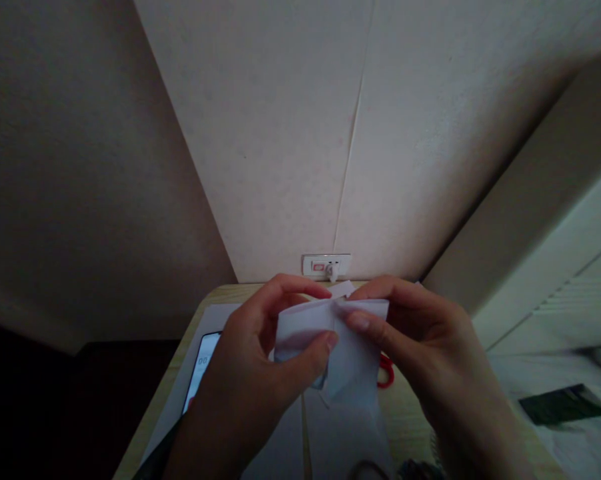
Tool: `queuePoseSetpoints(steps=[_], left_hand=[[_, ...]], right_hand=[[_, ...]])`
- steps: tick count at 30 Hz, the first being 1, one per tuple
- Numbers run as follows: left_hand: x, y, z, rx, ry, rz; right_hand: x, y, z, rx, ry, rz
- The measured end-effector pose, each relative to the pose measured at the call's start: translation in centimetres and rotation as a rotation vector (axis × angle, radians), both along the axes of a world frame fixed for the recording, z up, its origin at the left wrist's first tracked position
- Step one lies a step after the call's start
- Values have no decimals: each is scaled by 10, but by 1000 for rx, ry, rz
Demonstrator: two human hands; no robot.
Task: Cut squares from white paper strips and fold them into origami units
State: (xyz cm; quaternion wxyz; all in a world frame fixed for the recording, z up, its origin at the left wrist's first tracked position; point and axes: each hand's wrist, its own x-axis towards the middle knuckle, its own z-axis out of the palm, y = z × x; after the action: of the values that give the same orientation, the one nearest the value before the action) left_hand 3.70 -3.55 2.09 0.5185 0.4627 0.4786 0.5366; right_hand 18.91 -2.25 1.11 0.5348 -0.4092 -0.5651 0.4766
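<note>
A folded piece of white paper (pixel 353 357) is held up in front of me between both hands. My left hand (pixel 275 347) grips its left part, the thumb flat on the near face and the fingers behind. With thumb and forefinger my right hand (pixel 405 333) pinches the upper right edge. The two thumbs lie a little apart, on either side of a vertical fold line. Below the folded piece, white paper sheets (pixel 275 443) lie on the wooden table. Red scissor-like handles (pixel 386 371) show partly behind the paper, near my right hand.
A phone (pixel 200 367) with a lit screen lies on paper at the left, partly behind my left wrist. A wall socket (pixel 325 265) with a plug sits just above the wooden table (pixel 230 293). A green packet (pixel 563 403) lies on a white surface at right.
</note>
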Motion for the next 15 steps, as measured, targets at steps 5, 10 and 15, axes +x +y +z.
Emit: queuePoseSetpoints(steps=[5,10,15], left_hand=[[2,-2,1,-28,57,-11],[-3,1,3,-18,76,2],[-7,2,6,26,145,83]], right_hand=[[-1,-1,-1,-40,-32,-11],[2,1,-1,-22,-63,26],[9,3,1,-24,-48,7]])
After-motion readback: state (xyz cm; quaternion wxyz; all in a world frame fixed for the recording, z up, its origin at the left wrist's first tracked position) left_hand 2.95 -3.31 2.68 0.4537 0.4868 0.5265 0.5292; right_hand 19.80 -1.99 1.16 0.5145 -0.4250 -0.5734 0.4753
